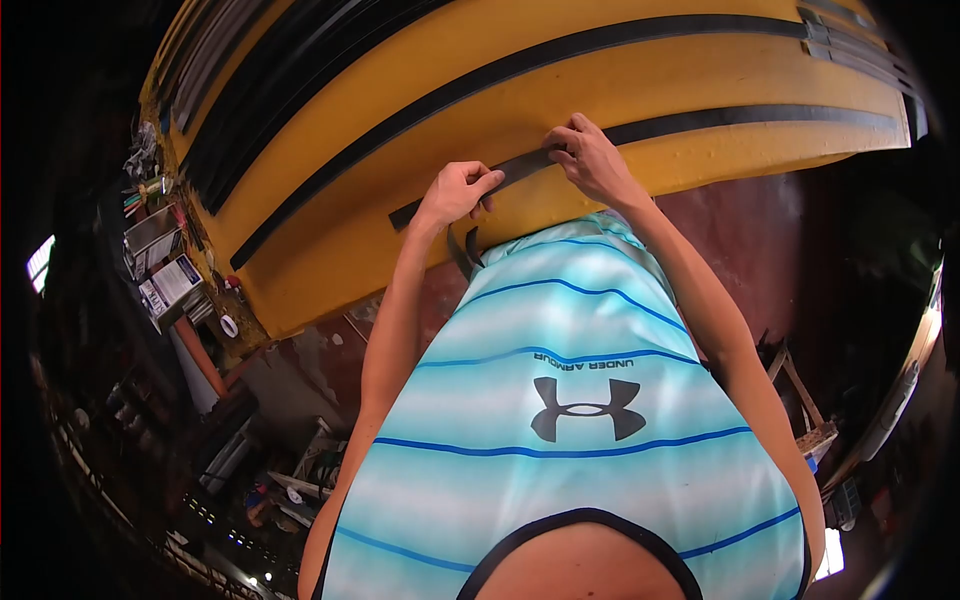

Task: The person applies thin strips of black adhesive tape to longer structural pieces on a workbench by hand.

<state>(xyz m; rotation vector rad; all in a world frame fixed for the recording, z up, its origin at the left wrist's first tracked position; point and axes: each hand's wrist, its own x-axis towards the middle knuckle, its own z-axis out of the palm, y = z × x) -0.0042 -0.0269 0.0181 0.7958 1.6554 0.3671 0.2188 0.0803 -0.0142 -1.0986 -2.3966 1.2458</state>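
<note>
Black strip [522, 168] is laid lengthwise from left hand [462, 192] to right hand [594, 166], one end just beyond the left; both are curled, whether clamped on it cannot be told.

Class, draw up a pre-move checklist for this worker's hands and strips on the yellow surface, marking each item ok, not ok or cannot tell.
1. Both hands at the near strip: ok, left hand and right hand are there.
2. Firm pinch: cannot tell, contact is partly hidden.
3. Near strip unbroken under the right hand: cannot tell, the hand covers it.
4. Far strip separate: ok, yellow surface shows between.
5. Edge bare by the left hand: not ok, a dark band shows there.
</note>
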